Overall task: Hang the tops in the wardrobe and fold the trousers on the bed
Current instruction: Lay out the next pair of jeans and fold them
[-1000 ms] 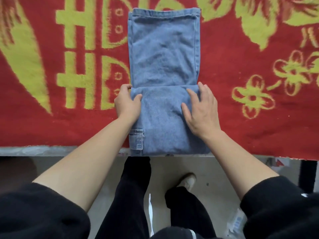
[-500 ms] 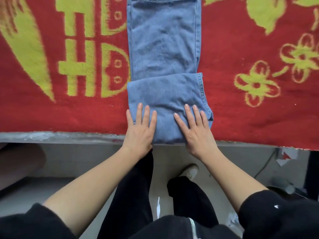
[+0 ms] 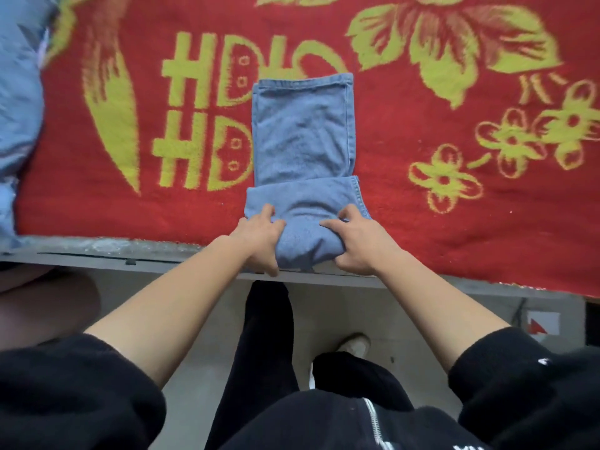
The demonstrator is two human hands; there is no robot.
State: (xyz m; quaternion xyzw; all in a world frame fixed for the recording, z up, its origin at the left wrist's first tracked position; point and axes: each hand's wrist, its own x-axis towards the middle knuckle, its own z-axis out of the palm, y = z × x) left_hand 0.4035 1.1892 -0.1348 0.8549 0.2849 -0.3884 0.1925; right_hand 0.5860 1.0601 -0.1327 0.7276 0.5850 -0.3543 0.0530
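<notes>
Your folded blue jeans [image 3: 303, 138] lie lengthwise on the red and yellow blanket [image 3: 422, 206] covering the bed, with the near, thicker folded end at the bed's front edge [image 3: 130, 254]. Your left hand [image 3: 259, 237] clamps the left side of that near fold, fingers curled over the top and thumb down at the edge. Your right hand [image 3: 358, 243] does the same on the right side, so each grip is closed on denim, bunching it slightly between them. A light blue fabric [image 3: 16, 108] sits on the bed's far left, well apart from the jeans.
</notes>
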